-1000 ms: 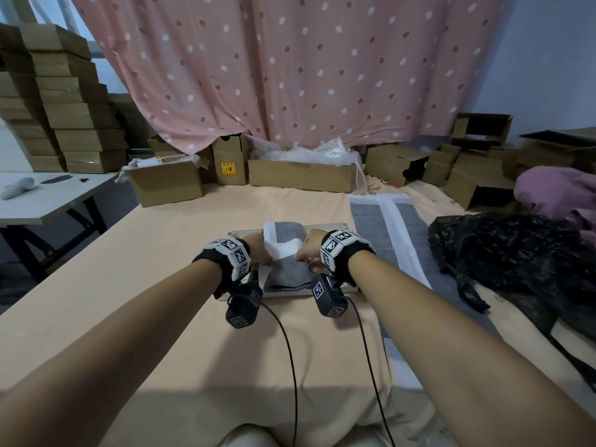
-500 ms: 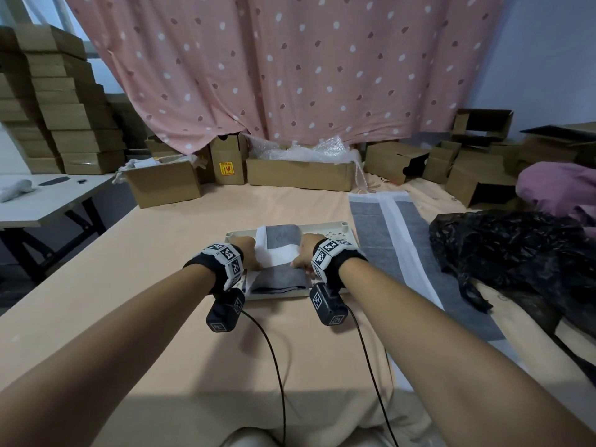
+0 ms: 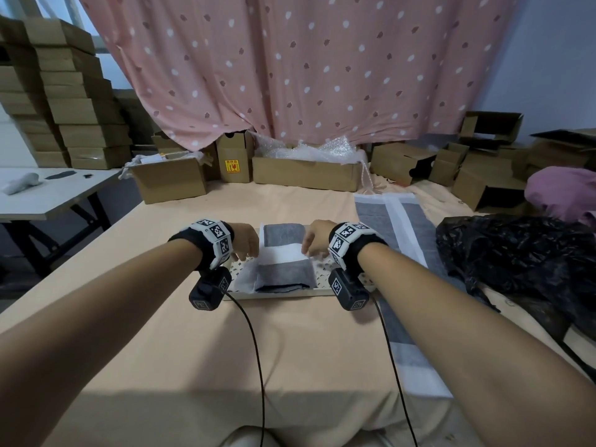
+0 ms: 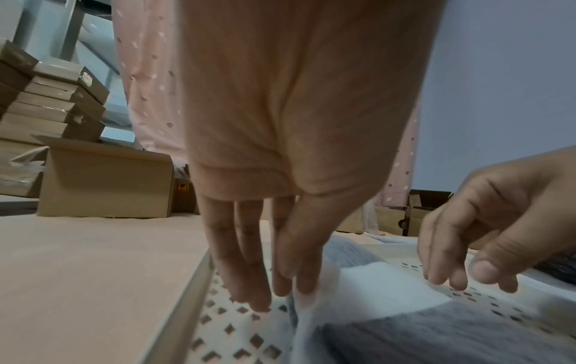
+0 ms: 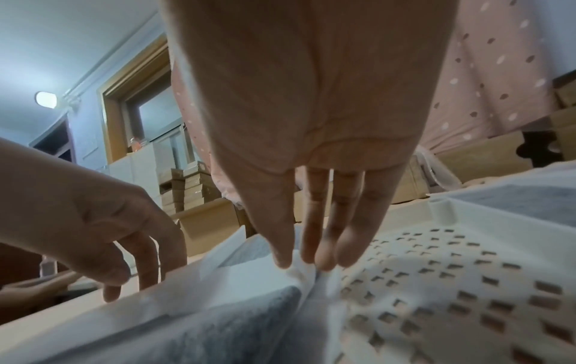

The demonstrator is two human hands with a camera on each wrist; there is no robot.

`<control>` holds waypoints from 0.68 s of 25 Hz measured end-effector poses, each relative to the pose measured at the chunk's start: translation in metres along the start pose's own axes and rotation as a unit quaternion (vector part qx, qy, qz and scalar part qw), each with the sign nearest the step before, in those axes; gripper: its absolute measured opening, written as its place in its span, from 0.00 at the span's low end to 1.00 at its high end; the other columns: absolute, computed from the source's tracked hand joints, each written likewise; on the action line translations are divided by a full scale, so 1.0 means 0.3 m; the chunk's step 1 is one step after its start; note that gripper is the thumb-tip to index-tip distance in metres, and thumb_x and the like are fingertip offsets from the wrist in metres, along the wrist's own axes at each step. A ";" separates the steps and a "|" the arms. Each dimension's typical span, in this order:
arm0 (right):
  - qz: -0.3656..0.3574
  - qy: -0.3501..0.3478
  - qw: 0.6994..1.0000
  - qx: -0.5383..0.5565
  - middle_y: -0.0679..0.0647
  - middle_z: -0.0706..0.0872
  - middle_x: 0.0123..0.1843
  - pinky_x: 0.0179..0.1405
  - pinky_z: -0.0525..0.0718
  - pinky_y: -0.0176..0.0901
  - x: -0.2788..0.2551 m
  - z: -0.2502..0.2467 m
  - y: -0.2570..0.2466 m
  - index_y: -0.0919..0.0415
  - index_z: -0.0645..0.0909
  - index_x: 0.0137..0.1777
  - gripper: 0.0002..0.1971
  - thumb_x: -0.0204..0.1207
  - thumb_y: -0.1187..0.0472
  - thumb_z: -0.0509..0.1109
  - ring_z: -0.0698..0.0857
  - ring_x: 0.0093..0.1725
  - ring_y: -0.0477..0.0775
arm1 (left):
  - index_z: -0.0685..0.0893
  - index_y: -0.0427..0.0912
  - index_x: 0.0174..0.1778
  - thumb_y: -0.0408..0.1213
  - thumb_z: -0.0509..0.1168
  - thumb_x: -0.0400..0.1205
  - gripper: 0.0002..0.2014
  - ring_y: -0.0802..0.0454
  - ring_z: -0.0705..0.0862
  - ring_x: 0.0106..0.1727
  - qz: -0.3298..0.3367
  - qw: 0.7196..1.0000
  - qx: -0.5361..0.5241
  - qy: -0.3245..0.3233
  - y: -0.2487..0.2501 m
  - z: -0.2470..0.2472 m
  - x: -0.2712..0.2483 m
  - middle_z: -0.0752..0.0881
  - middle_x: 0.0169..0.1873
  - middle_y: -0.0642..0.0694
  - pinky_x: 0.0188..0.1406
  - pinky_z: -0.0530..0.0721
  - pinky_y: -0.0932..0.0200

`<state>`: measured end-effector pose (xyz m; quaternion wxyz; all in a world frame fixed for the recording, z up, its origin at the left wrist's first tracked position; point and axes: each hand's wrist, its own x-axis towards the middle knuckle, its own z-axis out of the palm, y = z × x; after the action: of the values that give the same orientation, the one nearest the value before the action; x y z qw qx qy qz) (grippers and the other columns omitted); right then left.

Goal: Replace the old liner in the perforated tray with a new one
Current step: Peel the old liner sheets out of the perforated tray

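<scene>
A cream perforated tray point(image 3: 323, 270) lies on the peach-covered table in front of me. Inside it sits a folded grey liner with a white band point(image 3: 283, 253). My left hand point(image 3: 245, 244) pinches the band's left edge between thumb and forefinger, fingers pointing down point(image 4: 296, 285). At the band's right edge my right hand point(image 3: 317, 241) pinches the liner point(image 5: 300, 267) in the same way. Both wrist views show the white fabric bunched at the fingertips, with the tray's holes point(image 4: 227, 327) point(image 5: 467, 283) bare beside the liner.
A second grey and white liner point(image 3: 398, 233) lies flat on the table right of the tray. A crumpled black plastic bag point(image 3: 516, 262) sits further right. Cardboard boxes point(image 3: 306, 172) line the far edge below a pink dotted curtain. A white side table point(image 3: 48, 195) stands at left.
My hands have drawn a little apart. The liner, raised and bunched between them a second ago, now lies lower and wider in the tray.
</scene>
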<state>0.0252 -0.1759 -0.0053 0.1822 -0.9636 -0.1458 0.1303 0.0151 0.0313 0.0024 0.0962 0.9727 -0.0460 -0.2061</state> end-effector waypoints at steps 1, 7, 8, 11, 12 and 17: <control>0.002 -0.012 1.000 -0.004 0.57 0.90 0.56 0.48 0.87 0.45 -0.004 0.012 0.005 0.61 0.90 0.54 0.12 0.73 0.70 0.70 0.84 0.44 0.53 | 0.85 0.33 0.62 0.18 0.61 0.79 0.17 0.46 0.83 0.51 0.006 1.000 -0.015 -0.010 -0.005 0.017 0.008 0.84 0.63 0.37 0.43 0.85 0.63; -0.015 -0.040 0.998 -0.038 0.56 0.88 0.63 0.50 0.87 0.44 -0.002 0.070 -0.013 0.56 0.89 0.59 0.20 0.72 0.73 0.67 0.87 0.51 0.55 | 0.86 0.33 0.60 0.20 0.59 0.80 0.16 0.53 0.84 0.41 0.038 0.997 -0.071 -0.007 0.009 0.032 0.023 0.85 0.46 0.44 0.35 0.85 0.72; -0.018 -0.043 0.998 -0.046 0.55 0.88 0.63 0.46 0.86 0.41 -0.005 0.073 -0.020 0.55 0.88 0.60 0.20 0.72 0.72 0.66 0.86 0.48 0.54 | 0.86 0.33 0.59 0.20 0.60 0.80 0.15 0.55 0.84 0.39 0.037 0.996 -0.077 0.002 0.013 0.025 0.021 0.85 0.43 0.46 0.34 0.85 0.72; -0.025 -0.053 0.996 -0.074 0.55 0.88 0.62 0.36 0.81 0.35 -0.009 0.089 -0.031 0.56 0.88 0.61 0.21 0.73 0.73 0.64 0.83 0.44 0.52 | 0.85 0.33 0.55 0.22 0.57 0.81 0.13 0.53 0.85 0.36 0.004 0.997 -0.080 0.016 0.013 0.021 0.042 0.85 0.41 0.44 0.35 0.85 0.66; -0.024 -0.057 0.995 -0.081 0.54 0.89 0.61 0.33 0.79 0.34 -0.008 0.097 -0.030 0.56 0.88 0.61 0.21 0.72 0.73 0.64 0.83 0.43 0.52 | 0.84 0.33 0.50 0.26 0.58 0.82 0.09 0.52 0.85 0.34 -0.022 0.999 -0.045 0.007 0.016 0.028 0.040 0.85 0.40 0.43 0.36 0.84 0.65; -0.018 -0.048 0.997 -0.051 0.55 0.87 0.64 0.39 0.82 0.37 -0.018 0.100 -0.026 0.56 0.88 0.61 0.21 0.72 0.73 0.65 0.84 0.49 0.54 | 0.74 0.43 0.24 0.51 0.63 0.79 0.20 0.53 0.76 0.25 -0.060 0.987 0.150 0.001 0.052 0.083 0.031 0.78 0.22 0.50 0.42 0.80 0.60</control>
<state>0.0094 -0.1614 -0.0282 0.1281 -0.9615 -0.1782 0.1656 0.0124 0.0107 -0.0203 -0.0632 0.9773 -0.0179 -0.2014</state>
